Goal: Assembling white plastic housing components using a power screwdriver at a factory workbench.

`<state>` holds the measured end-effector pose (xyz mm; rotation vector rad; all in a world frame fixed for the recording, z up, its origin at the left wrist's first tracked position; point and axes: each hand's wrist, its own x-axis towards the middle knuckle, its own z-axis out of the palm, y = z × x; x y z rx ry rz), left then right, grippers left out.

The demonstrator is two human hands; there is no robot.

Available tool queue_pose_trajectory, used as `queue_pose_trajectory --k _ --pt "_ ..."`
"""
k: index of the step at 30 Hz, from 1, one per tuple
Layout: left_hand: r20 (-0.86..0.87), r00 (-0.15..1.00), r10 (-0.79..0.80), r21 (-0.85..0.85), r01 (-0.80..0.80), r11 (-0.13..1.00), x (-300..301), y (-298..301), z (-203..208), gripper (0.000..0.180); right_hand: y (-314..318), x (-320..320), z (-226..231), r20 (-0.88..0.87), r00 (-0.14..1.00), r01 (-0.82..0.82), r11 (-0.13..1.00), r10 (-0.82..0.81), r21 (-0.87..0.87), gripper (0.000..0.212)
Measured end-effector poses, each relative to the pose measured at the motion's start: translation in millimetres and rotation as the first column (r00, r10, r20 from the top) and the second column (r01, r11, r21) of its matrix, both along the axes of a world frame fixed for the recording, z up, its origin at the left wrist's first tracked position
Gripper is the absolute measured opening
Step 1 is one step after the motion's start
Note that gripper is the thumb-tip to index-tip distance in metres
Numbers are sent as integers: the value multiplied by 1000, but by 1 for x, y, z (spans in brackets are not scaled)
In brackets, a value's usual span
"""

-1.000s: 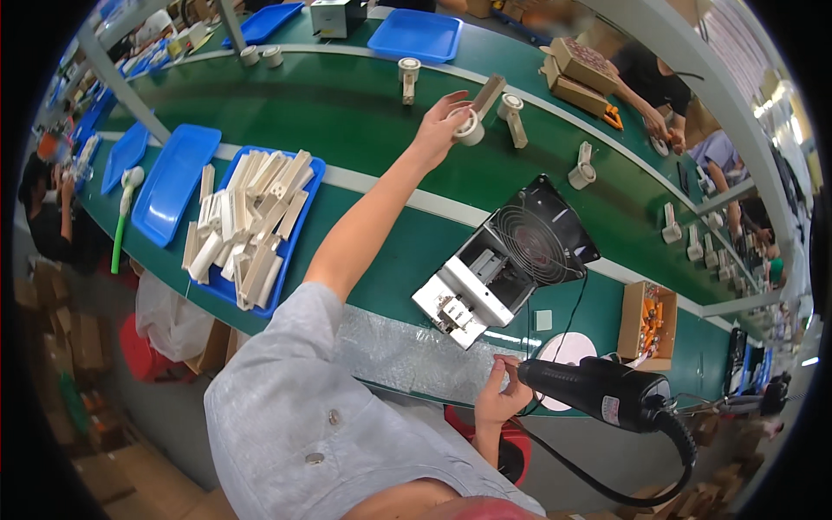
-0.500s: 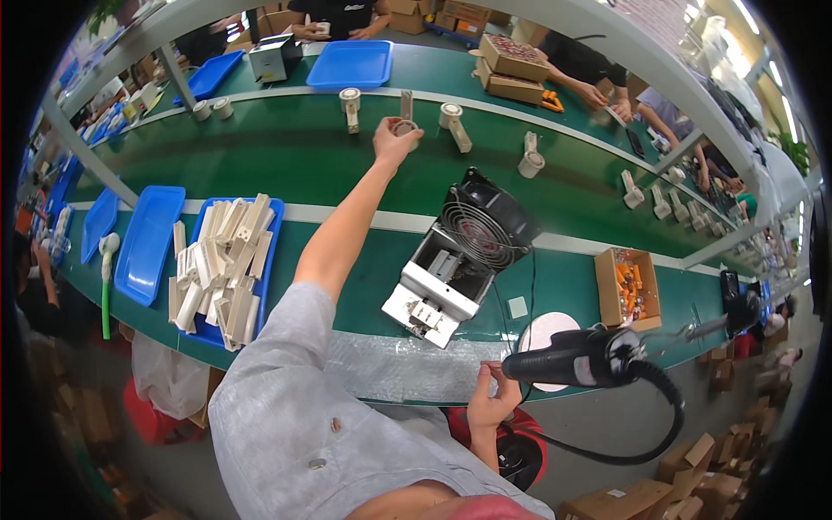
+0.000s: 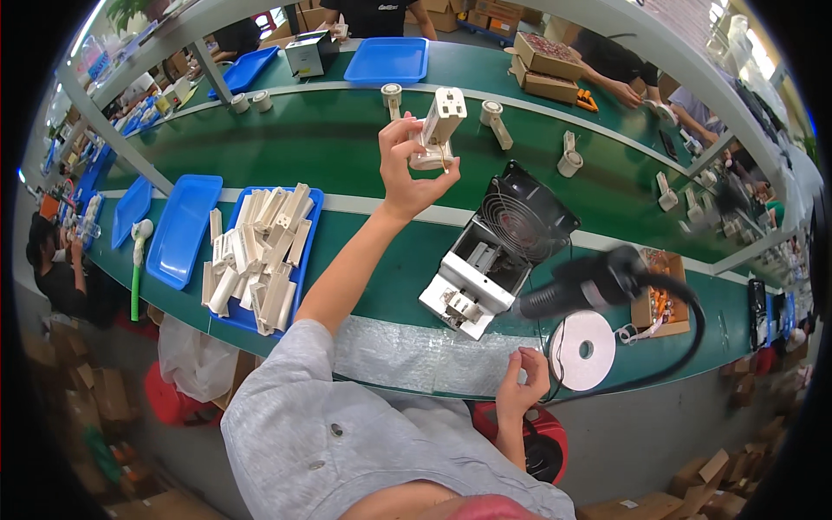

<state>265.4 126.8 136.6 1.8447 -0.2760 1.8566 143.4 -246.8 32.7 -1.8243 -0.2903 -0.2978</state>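
My left hand (image 3: 406, 173) is raised over the green conveyor belt, its fingers wrapped round a white plastic handle unit (image 3: 445, 117). The unit's boxy end, with small dark openings, points up; a thin wire shows near my thumb. Low at the front edge of the bench is my right hand (image 3: 523, 386), fingers bent and tips close together; anything between them is too small to make out. Above it hangs a blurred black cylindrical tool (image 3: 576, 286) with a hose. A metal fixture (image 3: 468, 295) with a black fan (image 3: 524, 217) stands between my hands.
A blue tray (image 3: 316, 227) heaped with white handle pieces lies left, beside another blue tray (image 3: 184, 230). Similar units (image 3: 496, 126) sit along the belt. Right are a round white disc (image 3: 582, 351) and a carton (image 3: 680, 290) of orange parts. Co-workers sit across the belt.
My left hand has lifted the white handle unit off the belt and brought it nearer. The black tool has swung up from my right hand. The whole view has shifted.
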Motion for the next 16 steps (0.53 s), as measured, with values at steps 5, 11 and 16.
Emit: queue_pose_trajectory --k 5,11,16 --pt "-36 999 -23 -55 21 998 10 -5 -5 61 5 -14 -20 -62 998 12 1000 -11 13 11" --pt "-620 773 -133 -339 -111 934 65 23 -36 53 10 -18 -34 45 999 -12 993 17 -114 9" --pt "-862 505 -33 -301 -458 836 143 62 -73 65 16 -18 -30 148 989 28 985 -3 -168 11"
